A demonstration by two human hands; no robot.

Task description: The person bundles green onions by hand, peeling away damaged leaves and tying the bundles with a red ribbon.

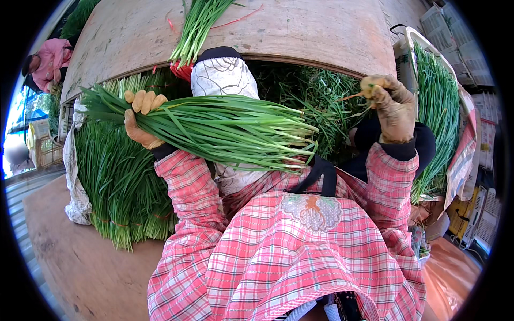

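A thick bunch of green garlic chives (230, 125) lies sideways across my lap, leafy tips to the left and pale cut ends to the right. My left hand (143, 119), in a tan glove, is closed round the bunch near its leafy end. Off to the right, my right hand (393, 104), also gloved, is raised apart from the bunch. Its thumb and fingers pinch a thin brownish strand (352, 96), perhaps a withered leaf; the grip hides most of it.
Tied chive bundles (120, 182) are piled at my left. A smaller bunch (201, 29) and red ties lie on the wooden board (300, 32) ahead. Loose leaves (321, 101) lie under its edge. At right stands a crate of chives (436, 107). A person in pink (53, 61) sits far left.
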